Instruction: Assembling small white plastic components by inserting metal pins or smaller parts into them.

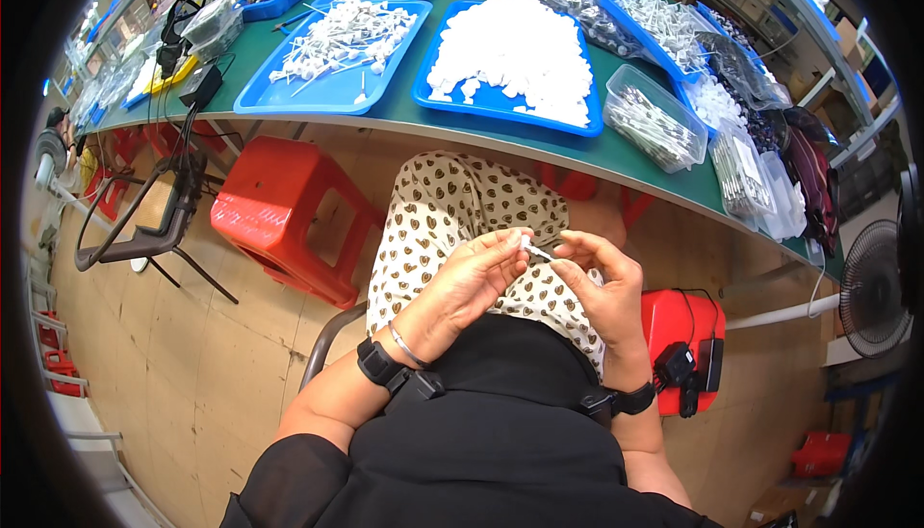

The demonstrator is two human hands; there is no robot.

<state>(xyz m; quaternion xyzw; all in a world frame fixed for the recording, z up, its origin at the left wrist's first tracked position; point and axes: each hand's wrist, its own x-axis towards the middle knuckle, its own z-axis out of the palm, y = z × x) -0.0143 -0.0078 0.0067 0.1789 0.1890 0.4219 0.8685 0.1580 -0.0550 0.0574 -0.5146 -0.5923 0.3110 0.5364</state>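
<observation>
White-tipped stick [539, 253], small and pale, is up between the two hands, above the lap of the cream patterned trousers [428, 203] and well apart from the green table [626, 156]. Left hand [481, 276]: thumb and forefinger pinched at the white end. Right hand [609, 284]: thumb and forefinger bent to a narrow gap at the other end; whether they grip it or only steady it, cannot tell. Step in hand, by my reading: close fingertip work on one piece, perhaps seating or checking the white end on the shaft; too small to be sure. Next move would seem to call for a firm left pinch, the right fingers lined up with the shaft, and light pressure so the stick does not bend or slip. On the table: left blue tray [300, 96] with a pile of white-headed sticks [348, 39], middle blue tray [491, 105] with a heap of loose white pieces [520, 54], then a clear plastic box [687, 154] of thin sticks.
</observation>
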